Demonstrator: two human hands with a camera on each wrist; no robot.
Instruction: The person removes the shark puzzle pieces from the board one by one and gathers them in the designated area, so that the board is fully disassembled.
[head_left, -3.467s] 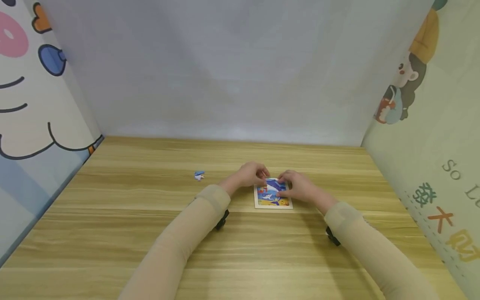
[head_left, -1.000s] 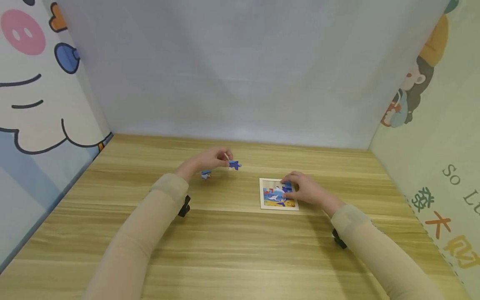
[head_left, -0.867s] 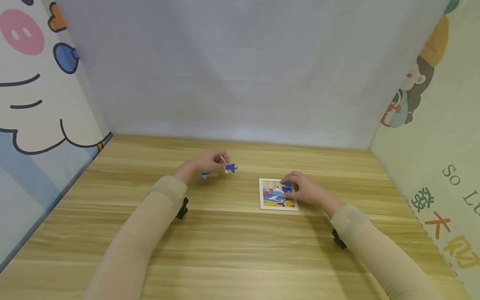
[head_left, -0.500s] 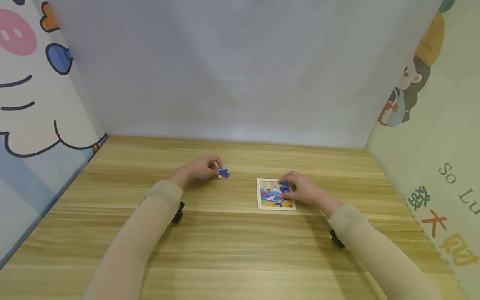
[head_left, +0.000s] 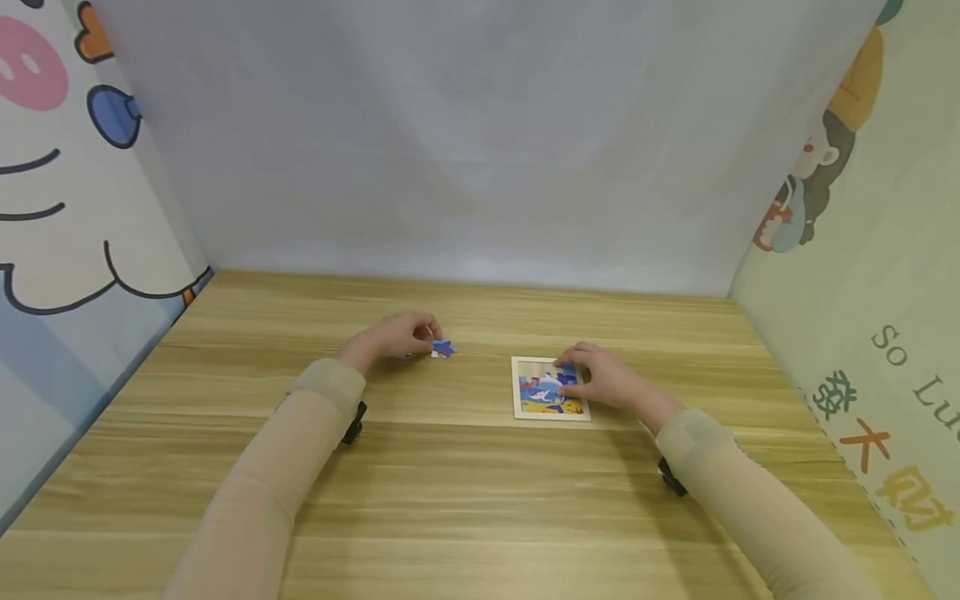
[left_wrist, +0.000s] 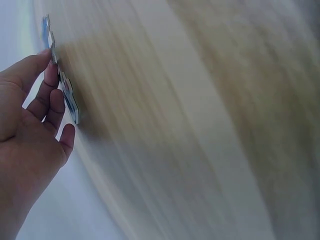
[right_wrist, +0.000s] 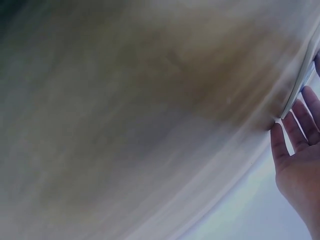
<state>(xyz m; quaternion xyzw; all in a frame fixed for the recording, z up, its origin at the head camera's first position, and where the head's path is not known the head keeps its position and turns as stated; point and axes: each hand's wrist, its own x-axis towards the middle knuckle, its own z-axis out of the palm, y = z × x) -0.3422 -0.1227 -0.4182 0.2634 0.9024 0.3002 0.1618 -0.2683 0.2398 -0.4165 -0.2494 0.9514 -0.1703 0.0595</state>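
Note:
My left hand (head_left: 401, 335) pinches a blue-purple puzzle piece (head_left: 444, 348) between thumb and fingers, low over the table. In the left wrist view the held piece (left_wrist: 47, 31) appears nearly edge-on. Another puzzle piece (left_wrist: 71, 102) lies by the curled lower fingers, mostly hidden behind the hand in the head view. To the right is a square puzzle board (head_left: 517, 400) with a pale frame and a sea-animal picture; bare board shows at its upper left. My right hand (head_left: 603, 377) rests on its right side, thumb and fingers touching it, fairly straight in the right wrist view.
The wood-grain table (head_left: 450, 500) stretches around both hands. A pale cloth wall (head_left: 465, 167) stands along its back edge, with printed cartoon panels at left and right. A dark wrist strap (head_left: 354, 423) sits below the left cuff.
Since the oldest frame, my left hand has gone from the puzzle board leftward, holding a puzzle piece. Over the last second it has lowered beside the other piece. My right hand stays on the board.

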